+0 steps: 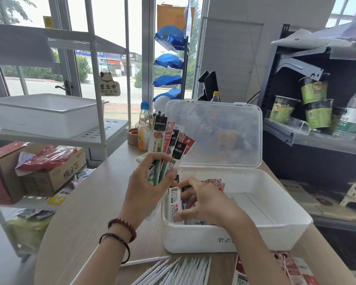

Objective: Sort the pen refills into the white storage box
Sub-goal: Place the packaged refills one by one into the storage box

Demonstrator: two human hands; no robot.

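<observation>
left hand (150,182) grips fanned refills (169,145) above left rim of box (275,227) | right hand (206,202) inside box, fingers spread, touching packs (175,200) at left end | lid (214,132) upright behind

You can read "M&G 晨光" on the refill packs (164,140) in your left hand (147,185). The hanging cat sign (109,87) says "营业中, 08:30-19:30". The white storage box (193,237) label starts "笔芯".

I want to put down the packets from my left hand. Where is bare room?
The box is bare between the packets at its left end and its right wall; so is the table left of it. Crowded: that left end and the table in front, with white sticks.
</observation>
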